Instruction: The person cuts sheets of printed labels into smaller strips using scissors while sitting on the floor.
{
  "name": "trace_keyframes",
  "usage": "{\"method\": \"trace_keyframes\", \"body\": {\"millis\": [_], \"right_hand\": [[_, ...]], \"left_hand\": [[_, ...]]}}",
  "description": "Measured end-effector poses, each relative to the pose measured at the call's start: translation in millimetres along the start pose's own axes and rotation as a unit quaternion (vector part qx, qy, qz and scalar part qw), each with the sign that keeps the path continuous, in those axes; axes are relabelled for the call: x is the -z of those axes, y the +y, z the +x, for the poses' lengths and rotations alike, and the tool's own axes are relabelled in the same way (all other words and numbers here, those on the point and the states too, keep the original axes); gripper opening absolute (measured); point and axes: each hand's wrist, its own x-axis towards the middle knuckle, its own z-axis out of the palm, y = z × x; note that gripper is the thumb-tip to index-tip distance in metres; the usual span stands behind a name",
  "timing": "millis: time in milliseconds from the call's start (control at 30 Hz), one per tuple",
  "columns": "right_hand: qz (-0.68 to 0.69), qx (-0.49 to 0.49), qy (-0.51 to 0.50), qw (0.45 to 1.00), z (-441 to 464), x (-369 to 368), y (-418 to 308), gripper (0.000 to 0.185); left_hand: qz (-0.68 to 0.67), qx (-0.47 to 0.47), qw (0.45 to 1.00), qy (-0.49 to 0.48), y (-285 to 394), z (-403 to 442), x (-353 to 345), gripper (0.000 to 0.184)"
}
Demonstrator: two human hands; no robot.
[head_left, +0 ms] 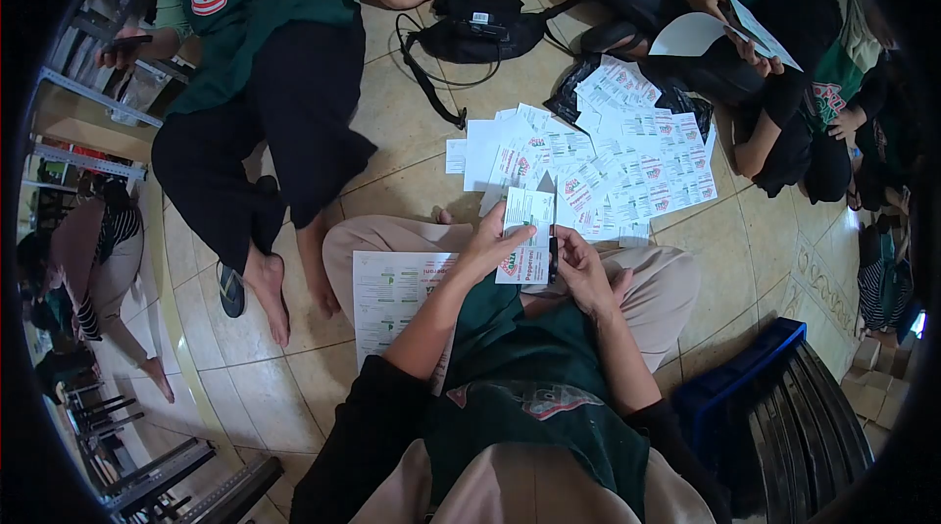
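My left hand (487,245) is closed on a printed label sheet (530,208), its thumb lying across the front. The sheet is white with green and red print and reads "Pepperoni". At the sheet's right edge my right hand (586,274) is closed around black-handled scissors (554,254); a grey blade shows above the sheet, and the fingers partly hide the handles. A larger uncut label sheet (392,299) rests on my left thigh. Just beyond my hands, a spread pile of printed label sheets (627,166) covers the floor, partly over black plastic (569,93).
A black bag (480,24) with straps lies on the tiles beyond the pile. One person (265,73) sits at the upper left, holding a phone. Another person (725,24) at the upper right handles papers. A blue-rimmed black crate (774,406) stands at my right.
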Motion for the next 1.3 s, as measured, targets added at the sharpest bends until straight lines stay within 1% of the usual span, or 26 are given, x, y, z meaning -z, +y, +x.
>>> {"method": "trace_keyframes", "body": {"millis": [300, 400, 467, 533, 700, 767, 867, 900, 933, 967, 1000, 1033, 1067, 1100, 1133, 1167, 1200, 1233, 1267, 1300], "right_hand": [[0.011, -0.007, 0.005, 1.0, 0.2, -1.5, -2.1, 0.036], [-0.017, -0.013, -0.006, 1.0, 0.2, 1.6, 0.4, 0.039], [-0.015, 0.005, 0.0, 1.0, 1.4, 1.0, 2.3, 0.041], [-0.013, 0.002, -0.004, 1.0, 1.0, 2.2, 3.2, 0.041], [-0.022, 0.014, -0.005, 1.0, 1.0, 1.2, -0.2, 0.04], [0.003, 0.0, 0.004, 1.0, -0.5, -2.2, -6.6, 0.04], [-0.004, 0.004, 0.022, 1.0, 3.4, 5.3, 6.0, 0.041], [-0.004, 0.004, 0.022, 1.0, 3.3, 7.6, 10.0, 0.041], [0.007, 0.015, 0.048, 0.999, 3.4, 5.7, 8.3, 0.043], [0.018, 0.025, 0.073, 0.997, 3.6, 3.8, 6.5, 0.044], [0.018, 0.025, 0.071, 0.997, 2.6, 2.9, 3.6, 0.044], [0.022, 0.04, 0.099, 0.994, 1.2, -1.0, -5.3, 0.045], [0.026, 0.055, 0.125, 0.99, 1.5, -4.8, -11.2, 0.047], [0.041, 0.083, 0.146, 0.985, 2.4, -6.4, -12.4, 0.048], [0.042, 0.083, 0.14, 0.986, 0.8, -7.8, -17.6, 0.048], [0.06, 0.087, 0.135, 0.985, -2.6, -9.5, -26.6, 0.049], [0.078, 0.091, 0.13, 0.984, -4.6, -12.0, -35.2, 0.05], [0.085, 0.092, 0.093, 0.988, -5.3, -15.2, -41.5, 0.052], [0.086, 0.093, 0.09, 0.988, -5.5, -18.5, -46.3, 0.052], [0.037, 0.043, -0.001, 0.998, -5.6, -21.9, -51.1, 0.052]], "left_hand": [[0.005, 0.0, 1.0, -0.006, -1.6, 1.1, 0.6, 0.038], [-0.003, 0.001, 1.0, -0.007, 2.7, -0.7, -0.5, 0.038], [-0.004, 0.003, 1.0, -0.006, 3.4, -1.3, -0.3, 0.038], [-0.005, -0.008, 1.0, -0.012, 2.0, -0.8, 0.0, 0.038], [0.018, -0.002, 1.0, -0.015, -1.1, 0.4, 2.4, 0.038], [0.026, -0.001, 1.0, -0.017, -1.8, 0.5, 2.3, 0.038], [0.019, 0.003, 1.0, -0.008, -10.1, 3.4, 3.8, 0.036], [0.037, 0.003, 0.999, 0.002, -14.9, 6.1, 5.3, 0.045], [0.054, 0.003, 0.998, 0.013, -15.3, 7.0, 5.9, 0.053], [0.054, 0.003, 0.998, 0.015, -16.1, 6.3, 5.4, 0.053], [0.068, 0.0, 0.997, 0.038, -17.1, 4.9, 4.1, 0.064], [0.081, -0.004, 0.995, 0.063, -18.6, 4.1, 3.6, 0.074], [0.082, -0.005, 0.994, 0.067, -20.4, 4.5, 4.2, 0.074], [0.101, -0.025, 0.991, 0.086, -22.2, 5.5, 5.5, 0.081], [0.12, -0.043, 0.986, 0.106, -26.4, 7.0, 7.5, 0.088], [0.175, -0.064, 0.974, 0.132, -26.5, 7.8, 9.2, 0.082], [0.176, -0.065, 0.973, 0.137, -26.9, 8.4, 10.1, 0.082], [0.185, -0.068, 0.973, 0.123, -25.9, 8.3, 9.9, 0.079], [0.193, -0.072, 0.973, 0.108, -23.7, 8.3, 8.6, 0.077], [0.231, -0.109, 0.962, 0.094, -28.7, 9.9, 7.7, 0.07]]}}
